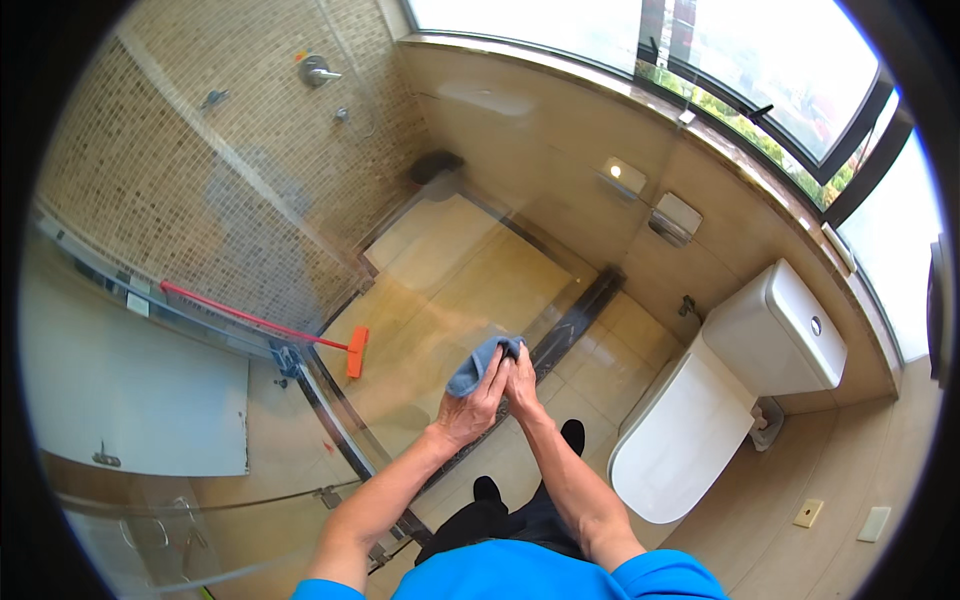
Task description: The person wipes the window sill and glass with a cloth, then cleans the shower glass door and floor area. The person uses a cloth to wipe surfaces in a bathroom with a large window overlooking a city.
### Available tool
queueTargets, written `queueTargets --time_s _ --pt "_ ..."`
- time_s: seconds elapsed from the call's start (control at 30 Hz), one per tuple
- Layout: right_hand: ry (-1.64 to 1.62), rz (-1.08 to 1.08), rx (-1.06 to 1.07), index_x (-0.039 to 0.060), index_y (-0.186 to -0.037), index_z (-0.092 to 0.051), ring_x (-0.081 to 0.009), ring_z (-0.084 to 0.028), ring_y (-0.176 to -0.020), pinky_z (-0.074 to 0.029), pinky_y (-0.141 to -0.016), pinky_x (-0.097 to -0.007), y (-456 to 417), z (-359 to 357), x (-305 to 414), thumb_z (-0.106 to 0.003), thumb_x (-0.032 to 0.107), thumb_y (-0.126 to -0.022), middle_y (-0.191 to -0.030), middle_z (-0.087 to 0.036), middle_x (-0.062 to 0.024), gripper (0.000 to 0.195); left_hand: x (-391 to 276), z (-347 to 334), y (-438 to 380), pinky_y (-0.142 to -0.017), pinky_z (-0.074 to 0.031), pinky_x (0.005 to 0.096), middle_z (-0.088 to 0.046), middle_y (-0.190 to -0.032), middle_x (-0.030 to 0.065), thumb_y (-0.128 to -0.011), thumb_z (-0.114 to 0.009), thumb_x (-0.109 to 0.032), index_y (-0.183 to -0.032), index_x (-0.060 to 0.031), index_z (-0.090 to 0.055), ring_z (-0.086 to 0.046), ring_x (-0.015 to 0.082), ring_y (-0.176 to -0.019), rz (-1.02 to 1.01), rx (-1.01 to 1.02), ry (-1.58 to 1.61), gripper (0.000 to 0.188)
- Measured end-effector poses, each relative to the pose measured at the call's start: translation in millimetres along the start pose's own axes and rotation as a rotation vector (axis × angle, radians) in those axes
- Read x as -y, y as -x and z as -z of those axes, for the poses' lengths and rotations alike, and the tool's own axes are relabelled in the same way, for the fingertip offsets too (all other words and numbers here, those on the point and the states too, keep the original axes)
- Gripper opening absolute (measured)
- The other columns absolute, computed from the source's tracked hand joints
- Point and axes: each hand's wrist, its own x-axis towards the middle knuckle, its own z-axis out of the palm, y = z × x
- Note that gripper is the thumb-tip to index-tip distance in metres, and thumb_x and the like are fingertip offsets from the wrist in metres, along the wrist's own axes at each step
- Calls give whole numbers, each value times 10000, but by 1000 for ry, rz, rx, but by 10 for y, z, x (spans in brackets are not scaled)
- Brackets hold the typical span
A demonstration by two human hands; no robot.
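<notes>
A blue-grey cloth [477,369] is bunched up between my two hands in the middle of the head view. My left hand [471,411] grips it from the near side, fingers pointing forward. Close against it, my right hand [521,384] holds the cloth's right end. A little dark material shows between the fingers. Beyond the hands, a clear glass shower panel [525,247] seems to stand, seen by its faint reflections; whether the cloth touches it I cannot tell. A dark stone curb [574,315] runs along the floor just past my hands.
A white toilet [682,442] stands to the right. At left, an orange-headed floor squeegee [358,352] with a red handle leans by the shower edge. A hinged glass door [247,525] is at lower left. A window [750,75] and two paper holders [675,219] line the far wall.
</notes>
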Motion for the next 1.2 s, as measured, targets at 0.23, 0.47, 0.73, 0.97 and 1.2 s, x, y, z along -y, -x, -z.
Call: queueTargets --time_s 0.23,0.47,0.73,0.97,1.2 --pt "194 62 -65 -43 -1390 -480 -503 -532 -1200 -434 -1022 -517 328 -200 438 -509 261 -914 -1252 -584 -348 566 -11 474 269 -1122 -423 493 -527 -1450 272 -758 -630 11 -1280 76 -631 -508 396 -1372 -27 -53 -7 526" --pt "277 463 -244 -89 -1441 -438 -493 -530 -1199 -433 -1049 -489 -197 127 1356 -557 259 -963 -1302 -541 -348 603 -69 761 -642 -1138 -402 507 -525 -1443 281 -751 -646 24 -1278 81 -630 -487 416 -1385 -90 -253 -57 530" --pt "305 835 -468 -111 -1378 -514 -460 -524 -1205 -401 -1075 -482 -829 703 2813 -588 255 -986 -1268 -585 -322 541 -285 1012 -2162 -1167 -364 499 -495 -1474 275 -819 -631 -10 -1302 92 -608 -434 411 -1425 -179 -487 -96 494" --pt "267 669 -471 -43 -1424 -491 -457 -525 -1222 -412 -1072 -476 -874 704 2570 -577 244 -996 -1352 -525 -295 523 -293 815 -2097 -1185 -343 502 -468 -1512 260 -826 -622 -26 -1345 77 -594 -411 401 -1448 -149 -419 -93 530" --pt "291 489 -281 -68 -1488 -401 -472 -549 -1197 -458 -1022 -473 -279 292 1145 -547 172 -987 -1325 -513 -311 575 -144 420 -850 -1072 -469 491 -486 -1497 261 -769 -624 39 -1296 114 -602 -507 403 -1373 -40 -196 33 533"
